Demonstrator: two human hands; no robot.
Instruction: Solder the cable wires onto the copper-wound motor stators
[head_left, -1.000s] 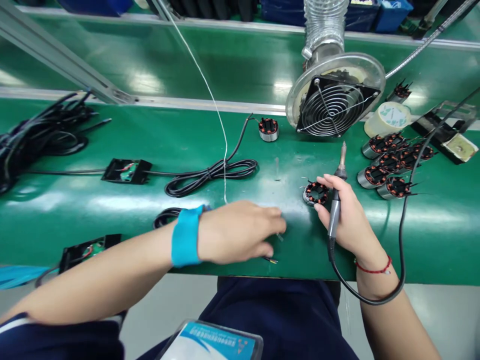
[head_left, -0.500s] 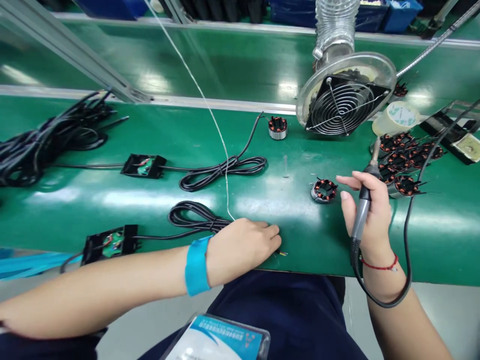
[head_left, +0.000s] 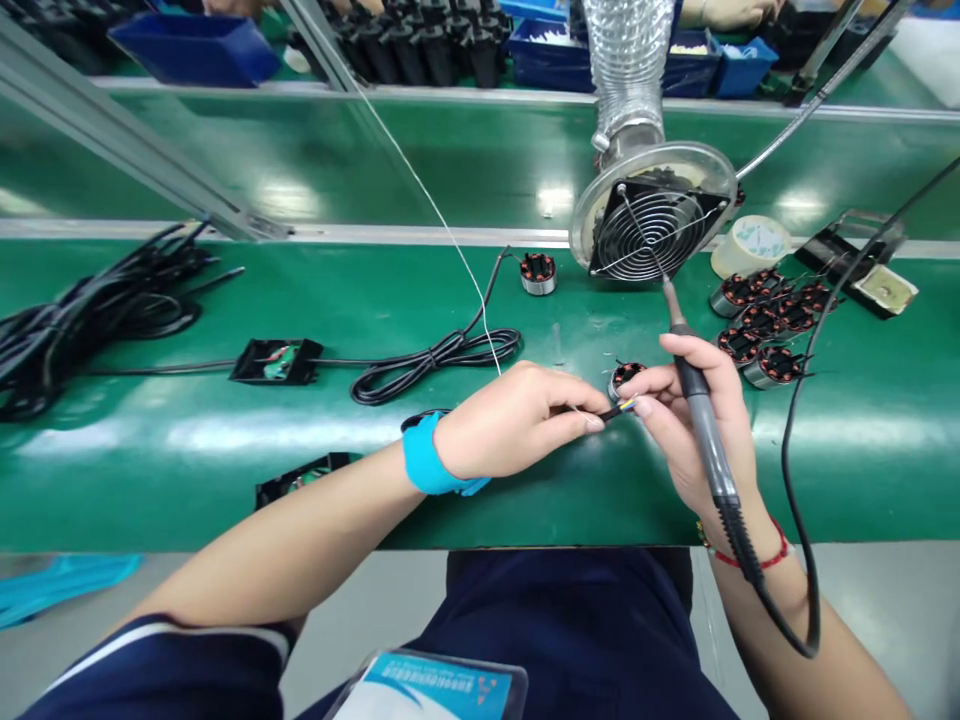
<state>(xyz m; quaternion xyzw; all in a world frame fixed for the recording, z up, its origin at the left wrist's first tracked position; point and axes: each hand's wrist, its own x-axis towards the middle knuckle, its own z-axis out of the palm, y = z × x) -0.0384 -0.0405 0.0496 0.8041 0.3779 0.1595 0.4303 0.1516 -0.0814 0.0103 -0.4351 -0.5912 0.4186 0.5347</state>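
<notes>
The cable end [head_left: 613, 412] is above the near part of the table [head_left: 540, 515], its coloured wires fanned from the black sheath. The left hand [head_left: 521, 420] has its grip clamped on the sheath, thumb and fingers together, wires pointing right. The right hand [head_left: 701, 430] has its grip closed around the iron [head_left: 703, 405], tip up and away from the person; its thumb and a finger also meet at the wires, though whether they pinch them or only touch is hard to tell.

Just beyond the wires a stator [head_left: 624, 378] sits on the table, partly hidden by the right fingers. A thin pale wire [head_left: 450, 235] slants down from above to behind the left hand. A blue band [head_left: 429, 458] circles the left wrist, a red bracelet [head_left: 778, 550] the right.

Left of the stator lies a coiled cable [head_left: 431, 362], joined to an open black box [head_left: 275, 362] with a green board; a second box [head_left: 300, 480] is partly covered by the left arm. Farther left is a heap of cables [head_left: 97, 315]. Beyond the iron's tip stands a fan [head_left: 646, 238] under a duct [head_left: 628, 60], with a lone stator [head_left: 538, 275] to its left. To the right are a cluster of stators [head_left: 765, 325], a tape roll [head_left: 750, 248] and the iron stand [head_left: 855, 265].
</notes>
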